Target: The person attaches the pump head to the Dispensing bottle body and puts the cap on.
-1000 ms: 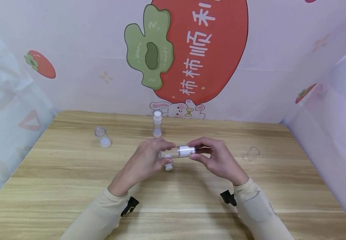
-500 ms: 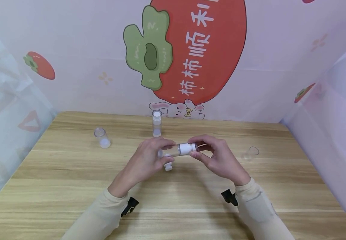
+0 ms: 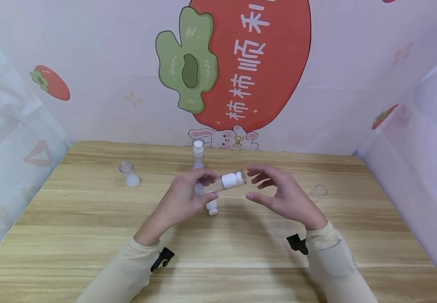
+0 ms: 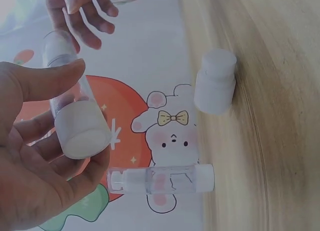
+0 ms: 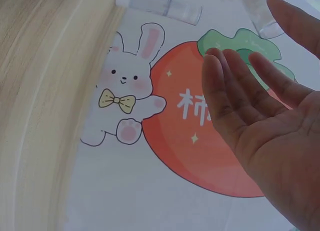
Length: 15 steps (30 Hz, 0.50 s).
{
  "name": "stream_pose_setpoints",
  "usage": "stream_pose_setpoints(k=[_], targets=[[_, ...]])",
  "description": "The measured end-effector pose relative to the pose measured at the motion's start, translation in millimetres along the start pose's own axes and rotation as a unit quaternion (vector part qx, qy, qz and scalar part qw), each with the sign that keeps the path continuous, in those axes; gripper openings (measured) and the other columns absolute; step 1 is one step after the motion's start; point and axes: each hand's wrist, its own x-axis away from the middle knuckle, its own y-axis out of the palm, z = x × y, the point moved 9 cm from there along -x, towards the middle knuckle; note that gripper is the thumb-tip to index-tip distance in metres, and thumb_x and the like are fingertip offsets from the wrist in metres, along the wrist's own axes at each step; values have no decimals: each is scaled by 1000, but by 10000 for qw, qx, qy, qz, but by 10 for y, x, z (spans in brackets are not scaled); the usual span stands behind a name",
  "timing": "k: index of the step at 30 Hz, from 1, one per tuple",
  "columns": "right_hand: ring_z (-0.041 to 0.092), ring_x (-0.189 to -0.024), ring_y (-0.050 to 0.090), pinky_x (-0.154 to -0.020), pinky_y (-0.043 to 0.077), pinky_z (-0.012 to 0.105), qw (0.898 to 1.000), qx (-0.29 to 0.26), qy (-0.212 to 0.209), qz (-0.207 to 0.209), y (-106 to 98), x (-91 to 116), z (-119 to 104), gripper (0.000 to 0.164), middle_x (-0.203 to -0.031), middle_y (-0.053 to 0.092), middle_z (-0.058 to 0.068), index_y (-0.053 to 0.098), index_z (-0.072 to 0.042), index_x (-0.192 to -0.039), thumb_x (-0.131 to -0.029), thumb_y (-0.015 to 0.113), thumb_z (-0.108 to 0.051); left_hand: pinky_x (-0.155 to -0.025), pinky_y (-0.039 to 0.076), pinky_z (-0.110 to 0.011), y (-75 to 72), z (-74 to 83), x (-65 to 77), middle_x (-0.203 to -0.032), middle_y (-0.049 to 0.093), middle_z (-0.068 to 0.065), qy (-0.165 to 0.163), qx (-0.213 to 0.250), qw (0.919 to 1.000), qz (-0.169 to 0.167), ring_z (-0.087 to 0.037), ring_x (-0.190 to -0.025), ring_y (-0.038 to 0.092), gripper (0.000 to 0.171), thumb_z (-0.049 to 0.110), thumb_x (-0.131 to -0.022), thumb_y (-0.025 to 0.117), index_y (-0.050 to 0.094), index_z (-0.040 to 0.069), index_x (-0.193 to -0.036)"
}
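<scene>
My left hand (image 3: 183, 195) grips a slim clear bottle (image 3: 230, 180) around its white-based end, tilted up to the right. A white collar shows inside its clear far end. In the left wrist view, the thumb and fingers wrap the bottle just above its white base (image 4: 82, 133). My right hand (image 3: 284, 193) is off the bottle's far end, fingers loosely bent and apart from the thumb, nothing between them. The right wrist view shows the same palm (image 5: 270, 136) bare. Below my left hand, a small white bottle (image 4: 216, 83) with a white lid stands on the table.
A similar clear bottle with a white collar (image 3: 198, 152) stands upright at the table's back. A shorter clear container with a white base (image 3: 129, 174) is at the left. Toward the right lies a clear cap-like piece (image 3: 319, 192). A printed backdrop (image 3: 127, 113) closes off the rear.
My right hand has let go of the bottle's far end and drawn back to the right. The left hand has tilted the bottle's far end upward.
</scene>
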Motion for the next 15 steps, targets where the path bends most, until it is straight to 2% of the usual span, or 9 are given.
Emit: stream_pose_setpoints(k=[7,15], targets=[[16,-100,67,-86,57,38,9995,160,72,-251,54,3,19,57,-120,67,2,60,-9,-135,-84,85,-13,-91,54,-41,-41,-103,-26,-109,70,-11,-344,785,9962,164,-24,-99,67,38,4,-82,84,66,4,-116],[16,-101,66,-89,56,40,9982,322,252,-446,91,12,35,59,-121,66,1,57,-10,-138,-86,84,-16,-93,53,-44,-100,-263,-39,-111,66,-11,-874,1525,9835,422,-26,-101,63,42,2,-82,82,62,2,-119]])
